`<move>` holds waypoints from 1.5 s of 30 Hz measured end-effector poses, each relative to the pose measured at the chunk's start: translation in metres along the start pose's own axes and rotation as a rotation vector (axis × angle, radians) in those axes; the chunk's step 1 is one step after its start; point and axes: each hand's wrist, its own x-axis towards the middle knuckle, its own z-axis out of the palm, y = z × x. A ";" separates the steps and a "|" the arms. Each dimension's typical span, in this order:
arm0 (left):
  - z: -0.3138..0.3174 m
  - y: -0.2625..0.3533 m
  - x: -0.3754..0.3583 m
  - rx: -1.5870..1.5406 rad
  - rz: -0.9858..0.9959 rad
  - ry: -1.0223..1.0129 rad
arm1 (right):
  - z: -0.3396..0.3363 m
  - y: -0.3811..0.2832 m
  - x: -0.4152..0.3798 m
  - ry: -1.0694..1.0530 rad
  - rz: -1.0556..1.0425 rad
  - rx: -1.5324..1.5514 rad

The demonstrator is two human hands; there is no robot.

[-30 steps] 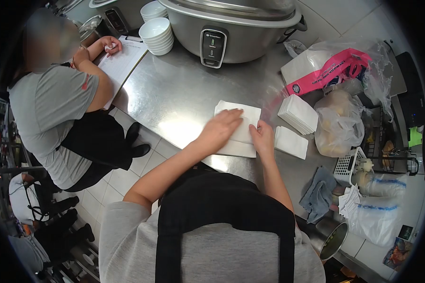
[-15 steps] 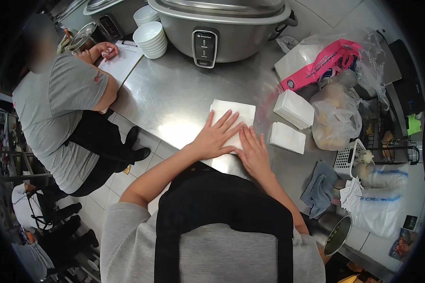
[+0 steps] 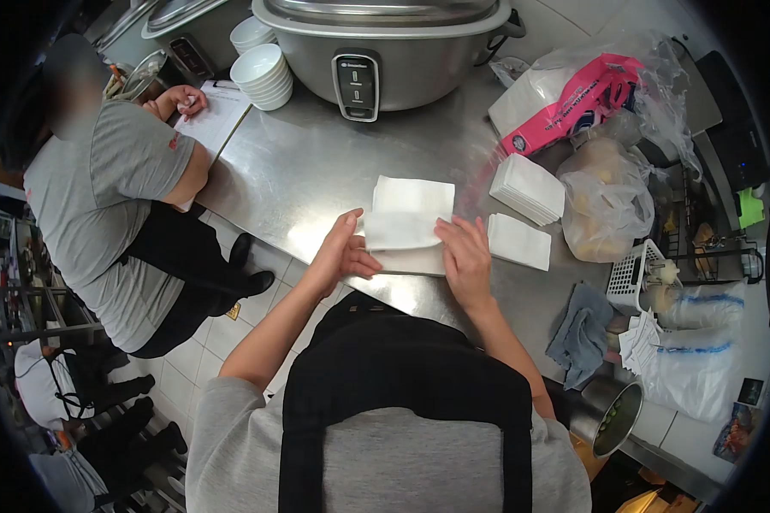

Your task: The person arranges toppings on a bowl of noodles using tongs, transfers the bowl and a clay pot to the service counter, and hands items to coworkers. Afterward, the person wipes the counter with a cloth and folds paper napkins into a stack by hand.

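In front of me on the steel counter lies a white paper napkin (image 3: 412, 195), with a folded flap lifted across its middle and a lower layer nearer me. My right hand (image 3: 465, 256) holds the flap's right end between thumb and fingers. Just off the left edge is my left hand (image 3: 344, 256), thumb raised and fingers apart, with nothing visible in it. To the right are a thick stack of folded napkins (image 3: 529, 186) and a lower pile of napkins (image 3: 519, 242).
A large rice cooker (image 3: 385, 68) and stacked white bowls (image 3: 262, 77) stand at the back. On the right are a pink box (image 3: 573, 107), a plastic bag (image 3: 607, 205), a white basket (image 3: 631, 278) and a grey cloth (image 3: 580, 333). A co-worker (image 3: 111, 188) leans over paper on the left.
Both hands were pressed flat on the napkin. They have since moved apart to its sides, and a flap now stands lifted, its right end in my right hand.
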 end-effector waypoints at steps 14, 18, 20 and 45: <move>0.160 -0.028 0.116 0.449 0.319 -0.211 | -0.097 0.094 -0.030 0.337 0.881 0.555; 0.169 -0.051 0.144 0.549 0.386 -0.179 | -0.089 0.137 -0.060 0.322 0.906 0.408; 0.170 -0.055 0.146 0.623 0.399 -0.151 | -0.084 0.140 -0.066 0.296 0.908 0.221; 0.051 -0.001 0.028 1.413 0.657 -0.253 | -0.043 0.012 0.005 0.002 0.218 0.180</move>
